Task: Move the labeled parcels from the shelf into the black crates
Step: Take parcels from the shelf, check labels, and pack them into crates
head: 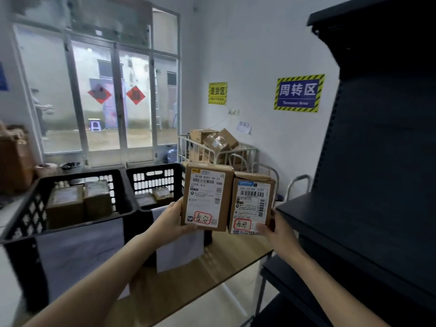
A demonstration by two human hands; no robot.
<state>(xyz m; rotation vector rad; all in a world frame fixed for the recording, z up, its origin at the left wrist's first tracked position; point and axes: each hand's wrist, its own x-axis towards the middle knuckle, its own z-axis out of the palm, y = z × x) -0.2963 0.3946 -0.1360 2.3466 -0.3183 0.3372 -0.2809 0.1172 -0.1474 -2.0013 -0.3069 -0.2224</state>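
Both hands are raised in front of the person, each holding a parcel. The left hand [175, 221] has its grip curled round the lower left corner of a tall brown cardboard parcel with a white printed label [207, 197]. The right hand [274, 228] pinches the lower right corner of a smaller brown cardboard parcel with a white label [252, 204], thumb on the label face. Both parcels stand upright, long axes vertical, labels toward the camera, their edges touching or very nearly. They hang in the air just right of the right-hand black slotted plastic crate [153, 182], over its near right corner.

Under them lies the pale wooden worktop [188, 279] that carries that crate, and the black metal shelf [377, 185] stands well to the crate's right. So the drop lies leftward and a little forward, and the left hand is nearer. Its parcel would probably go first, tipped flat beside the small brown boxes [162, 194] already in that crate. Against the crate's left side sits a second black slotted crate [28, 218] holding two larger brown boxes [66, 204]. Behind the crate stands a white wire cart [188, 147] piled with cartons.
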